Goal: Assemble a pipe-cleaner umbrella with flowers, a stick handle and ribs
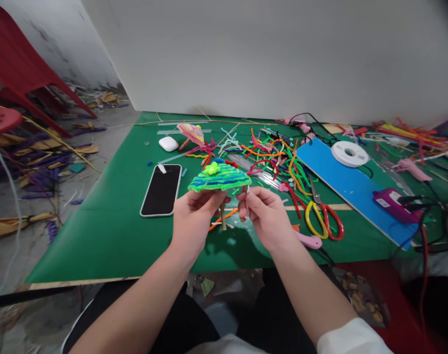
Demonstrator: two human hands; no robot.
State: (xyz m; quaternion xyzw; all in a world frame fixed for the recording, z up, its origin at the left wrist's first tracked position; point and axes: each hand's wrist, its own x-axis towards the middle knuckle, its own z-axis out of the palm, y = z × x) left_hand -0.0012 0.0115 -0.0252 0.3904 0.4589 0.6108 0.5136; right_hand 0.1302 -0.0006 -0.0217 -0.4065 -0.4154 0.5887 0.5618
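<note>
My left hand (197, 215) is closed around the underside of a small pipe-cleaner umbrella (224, 179), striped green and blue with a yellow-green flower on top. A brown stick (223, 214) points down from beneath it. At the umbrella's right rim, my right hand (266, 214) pinches a thin whitish strand (248, 199); whether the strand is joined to the rim I cannot tell. Just right of that hand lie a pink glue gun handle (308, 240), partly hidden by my forearm, and scissors (324, 219) with yellow and red handles.
On the green table (113, 221) are a phone (160, 191), a white case (168, 143) and a pink striped umbrella (192, 133). Loose pipe cleaners (268, 152) spread behind my hands. Rightward lie a blue board (351, 189), a white spool (350, 154) and a purple power strip (397, 204) with cables.
</note>
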